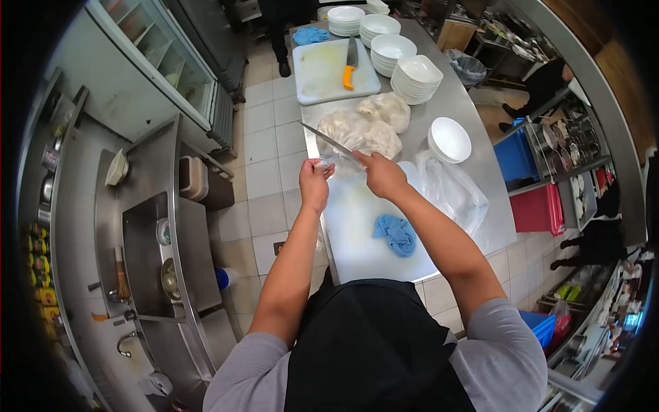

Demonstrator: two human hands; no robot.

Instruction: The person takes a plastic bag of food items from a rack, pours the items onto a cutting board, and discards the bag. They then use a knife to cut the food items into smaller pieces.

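Observation:
My right hand point(382, 174) is closed around the handle of a knife point(328, 141), whose long blade points up and to the left. To its left, my left hand point(316, 182) pinches a bit of clear plastic point(325, 164), likely part of a bag. Just beyond both hands lie tied-looking clear plastic bags point(343, 130) filled with something pale; I cannot make out the contents. Beneath my hands is a white cutting board point(347, 237), with a crumpled blue cloth point(396, 235) on it. A loose clear plastic bag point(449, 196) lies along the board's right side.
A second cutting board point(319, 72) bears an orange-handled knife point(349, 74). Stacked white bowls point(417, 77) line the far right of the steel table point(480, 158), with a single bowl point(449, 140) nearer. A sink point(147, 240) stands left; people stand farther off.

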